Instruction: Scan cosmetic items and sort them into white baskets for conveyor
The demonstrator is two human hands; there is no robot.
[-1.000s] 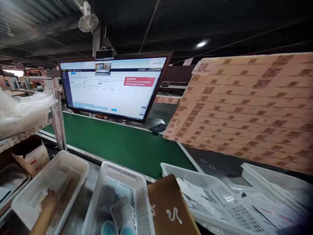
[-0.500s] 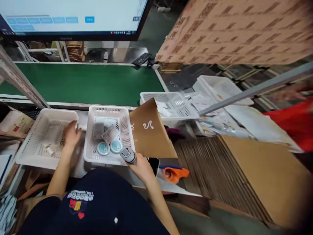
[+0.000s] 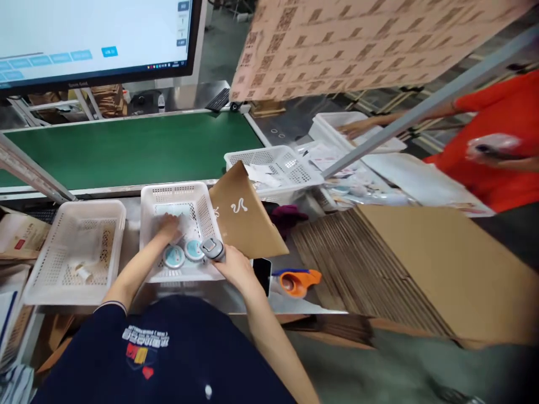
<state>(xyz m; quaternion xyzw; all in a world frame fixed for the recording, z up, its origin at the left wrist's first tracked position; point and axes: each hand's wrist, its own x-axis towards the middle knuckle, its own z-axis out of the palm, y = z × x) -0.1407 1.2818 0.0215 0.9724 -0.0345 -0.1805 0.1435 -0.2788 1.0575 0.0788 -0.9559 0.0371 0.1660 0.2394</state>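
Bench [image 3: 221, 293], right grip [image 3: 234, 265] around scanner [image 3: 212, 248]

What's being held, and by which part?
Your right hand grips a grey handheld device behind its head; whether your left hand holds anything can't be told.

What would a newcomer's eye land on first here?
Probably the broad green belt, left of centre, below the monitor. Next, another person's red-orange shirt at the right. Nearer, the left hand is in a white basket, and the right hand holds a gray device at its near right corner.
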